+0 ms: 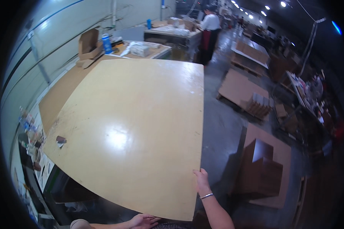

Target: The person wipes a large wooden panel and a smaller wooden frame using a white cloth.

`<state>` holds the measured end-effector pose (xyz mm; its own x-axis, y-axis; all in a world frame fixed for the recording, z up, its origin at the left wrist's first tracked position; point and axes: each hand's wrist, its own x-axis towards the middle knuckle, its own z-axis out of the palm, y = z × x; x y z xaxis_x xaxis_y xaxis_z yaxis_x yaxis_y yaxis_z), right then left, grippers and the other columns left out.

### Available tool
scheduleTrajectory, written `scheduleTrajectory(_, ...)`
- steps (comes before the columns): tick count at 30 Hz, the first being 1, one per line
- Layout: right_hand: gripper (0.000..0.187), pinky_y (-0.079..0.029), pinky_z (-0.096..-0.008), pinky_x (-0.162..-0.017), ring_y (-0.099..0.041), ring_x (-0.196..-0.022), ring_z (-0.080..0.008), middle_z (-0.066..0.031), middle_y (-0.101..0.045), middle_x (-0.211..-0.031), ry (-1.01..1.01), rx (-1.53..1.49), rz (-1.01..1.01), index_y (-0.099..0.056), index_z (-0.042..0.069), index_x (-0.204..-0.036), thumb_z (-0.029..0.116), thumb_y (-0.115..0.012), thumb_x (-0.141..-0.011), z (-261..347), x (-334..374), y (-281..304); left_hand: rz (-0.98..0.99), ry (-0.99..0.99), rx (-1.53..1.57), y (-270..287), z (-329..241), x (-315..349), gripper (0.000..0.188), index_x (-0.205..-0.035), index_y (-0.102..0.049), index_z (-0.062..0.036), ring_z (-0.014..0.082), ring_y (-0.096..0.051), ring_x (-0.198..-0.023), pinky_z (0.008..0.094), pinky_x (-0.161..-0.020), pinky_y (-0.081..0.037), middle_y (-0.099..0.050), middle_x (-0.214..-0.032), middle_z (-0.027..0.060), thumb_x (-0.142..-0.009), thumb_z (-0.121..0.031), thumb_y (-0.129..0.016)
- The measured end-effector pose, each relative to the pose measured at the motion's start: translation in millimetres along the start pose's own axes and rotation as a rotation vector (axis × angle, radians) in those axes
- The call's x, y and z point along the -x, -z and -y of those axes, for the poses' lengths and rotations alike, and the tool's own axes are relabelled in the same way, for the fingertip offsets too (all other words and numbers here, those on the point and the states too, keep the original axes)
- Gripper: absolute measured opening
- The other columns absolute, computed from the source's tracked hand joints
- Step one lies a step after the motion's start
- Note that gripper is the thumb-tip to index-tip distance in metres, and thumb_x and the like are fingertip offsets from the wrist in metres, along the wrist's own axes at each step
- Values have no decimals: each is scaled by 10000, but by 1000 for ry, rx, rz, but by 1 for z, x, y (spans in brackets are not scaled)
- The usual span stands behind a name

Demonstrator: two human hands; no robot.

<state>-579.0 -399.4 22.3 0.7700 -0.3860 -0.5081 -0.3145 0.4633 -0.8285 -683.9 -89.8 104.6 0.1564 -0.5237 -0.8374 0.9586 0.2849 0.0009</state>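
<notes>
Head view. The work item is a large, pale yellow panel (141,114), located centrally in front of the person and spanning most of the working area. Its near corner lies between the two hands.

Right hand (201,182): placed at the right edge, near that corner. The fingers appear to pinch the edge, with part of the hand over the top face; the underside contact is hidden. Left hand (142,221): placed at the near edge, palm turned partly upward. The fingers are loosely curled at the rim; whether they grip or only support it cannot be told. Holding two adjoining edges likely steadies the panel and controls its angle.

Material: the panel is thin, stiff and sheet-like, probably wood-based or laminate. The face is smooth and glossy, reflecting a bright lamp spot, with scuffs along the left and right edges. The bowed outline is probably lens distortion. Small dark and light scraps (60,140) lie on the left part.

A matt brown sheet (61,101) extends from beneath the left edge, possibly as surface protection. Beyond the far edge, a counter (162,52) carries white wrapped goods (139,50).
</notes>
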Motion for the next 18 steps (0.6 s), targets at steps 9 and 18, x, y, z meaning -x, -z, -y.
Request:
scheduleTrajectory(9, 145, -477, -328, -618, -573, -679, -170, -54, -596, -777, 83, 131, -72, -600, -19, -862, 10, -537, -735, 10, -27, 14, 24, -1002, 222, 160, -139, 42, 501, -1333, -396, -17, 329, -398, -1272, 482, -1075, -307, -443, -1363, 158, -962, -355, -385)
scheduleTrajectory(18, 309, -482, -370, -726, -552, -783, -228, -118, -576, -953, 93, 422, -144, -572, -127, -1012, 98, -577, -800, 62, 9, -35, 54, -1289, 734, 242, -218, 22, 364, -1213, -490, -15, 308, -586, -1018, 462, -904, -480, -589, -1141, 151, -942, -256, -507)
